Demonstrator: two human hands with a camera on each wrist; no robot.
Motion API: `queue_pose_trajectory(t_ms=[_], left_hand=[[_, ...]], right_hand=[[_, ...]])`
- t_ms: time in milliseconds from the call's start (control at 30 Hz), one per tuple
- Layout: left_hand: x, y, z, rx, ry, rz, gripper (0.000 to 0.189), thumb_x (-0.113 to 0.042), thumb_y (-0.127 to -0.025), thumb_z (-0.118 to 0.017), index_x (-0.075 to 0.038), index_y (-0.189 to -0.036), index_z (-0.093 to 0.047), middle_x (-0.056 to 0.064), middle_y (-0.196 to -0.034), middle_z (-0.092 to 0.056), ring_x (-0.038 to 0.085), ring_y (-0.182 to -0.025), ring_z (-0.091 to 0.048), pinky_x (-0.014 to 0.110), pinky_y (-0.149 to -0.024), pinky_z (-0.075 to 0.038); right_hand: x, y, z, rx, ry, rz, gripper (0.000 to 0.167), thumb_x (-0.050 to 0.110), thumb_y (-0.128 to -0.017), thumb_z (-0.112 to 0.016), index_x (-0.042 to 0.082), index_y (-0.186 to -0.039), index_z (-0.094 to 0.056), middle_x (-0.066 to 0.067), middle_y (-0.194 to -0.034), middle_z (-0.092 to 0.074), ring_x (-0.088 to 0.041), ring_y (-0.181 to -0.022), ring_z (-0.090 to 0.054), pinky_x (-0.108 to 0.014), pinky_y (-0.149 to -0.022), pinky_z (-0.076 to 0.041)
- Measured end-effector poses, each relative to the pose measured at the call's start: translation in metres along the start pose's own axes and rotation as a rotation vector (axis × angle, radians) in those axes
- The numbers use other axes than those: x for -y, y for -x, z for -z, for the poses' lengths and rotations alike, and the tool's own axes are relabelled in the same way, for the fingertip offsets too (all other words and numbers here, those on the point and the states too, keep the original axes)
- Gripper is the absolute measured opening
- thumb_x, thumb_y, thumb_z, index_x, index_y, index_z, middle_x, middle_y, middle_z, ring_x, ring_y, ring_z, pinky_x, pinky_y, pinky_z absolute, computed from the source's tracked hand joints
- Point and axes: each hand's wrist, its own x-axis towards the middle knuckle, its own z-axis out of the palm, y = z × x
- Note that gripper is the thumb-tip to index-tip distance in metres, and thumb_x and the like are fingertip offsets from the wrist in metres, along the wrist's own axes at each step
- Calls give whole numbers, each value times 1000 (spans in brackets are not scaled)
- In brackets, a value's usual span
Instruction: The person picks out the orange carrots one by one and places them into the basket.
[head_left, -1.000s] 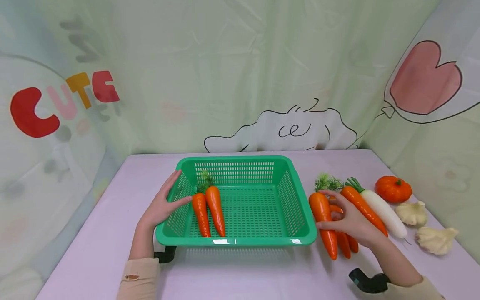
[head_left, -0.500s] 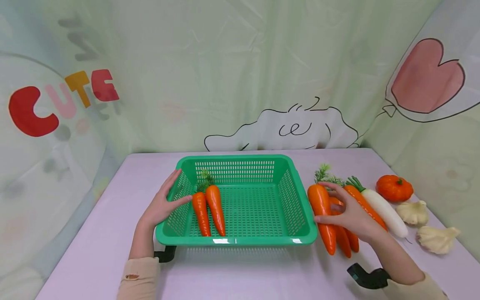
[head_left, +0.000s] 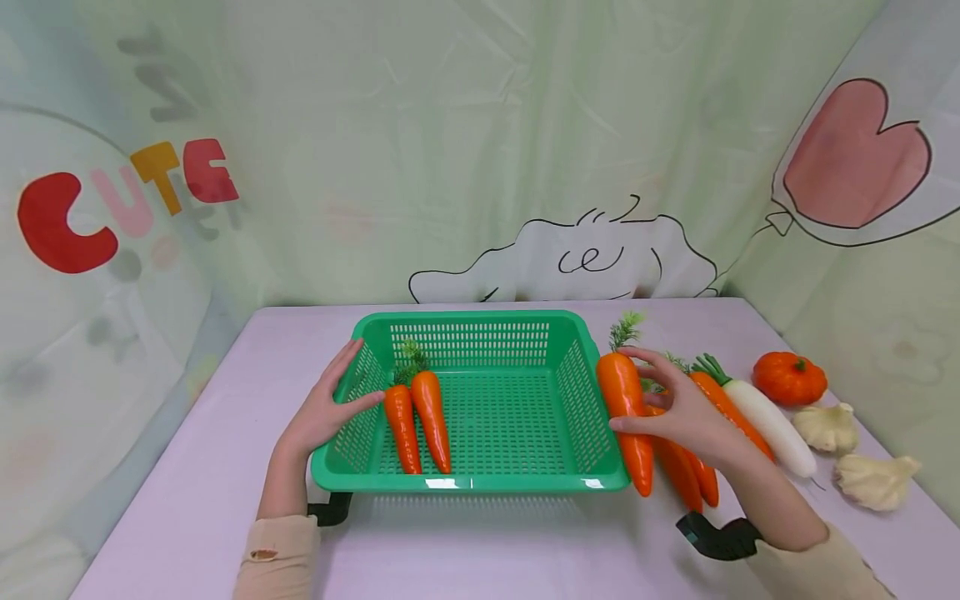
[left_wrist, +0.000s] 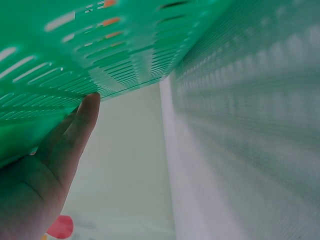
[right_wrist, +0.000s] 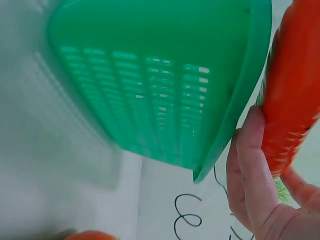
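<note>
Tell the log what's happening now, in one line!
right hand: grips carrot near basket | left hand: touches basket's left side | in basket: two carrots | far right: pumpkin, garlic

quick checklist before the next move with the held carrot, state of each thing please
1. Right hand grips the glossy orange carrot with feathery green leaves: ok.
2. Left hand touches the rectangular green slotted plastic basket: ok, at its left side.
3. Held carrot inside the basket: not ok, it is at the right rim.
4. Held carrot's pointed tip above rim height: cannot tell.
5. Room inside: ok, two glossy orange carrots lie at the left.
</note>
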Motion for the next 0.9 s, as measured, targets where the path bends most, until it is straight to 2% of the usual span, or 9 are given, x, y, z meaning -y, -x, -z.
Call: queue_pose_trajectory(t_ms=[300,733,900], left_hand=[[1,0,-1,0,3,4,83,-38,-81,-68,-27,-147,-19,-2,-153,-8,29,-138,-7,67,-98,-16],[1,-2,-2,2,2,5,82,-38,-81,-68,-27,-147,-20,-2,-153,-8,29,-138,-7,67,-98,-17],[1,-1,0,0,0,9,83,-38,-81,-68,-27,-147,-19,-2,-153,-7,29,-138,-7,67,-98,-16]], right_hand=[[17,-15,-10,51,-92,25,81,15,-79,-72,17,-142,-22,-23,-137,-25,-45,-112,-46,-43,-70,-54],[37,-40,-18,66,-31,59,81,20,-77,-74,19,-141,-25,-22,-136,-30,-43,-110,-48,-44,-72,-53],[44,-47,-20,98,-45,59,80,18,-76,-75,18,-139,-25,-23,-135,-30,-43,-109,-49,-43,-73,-53]])
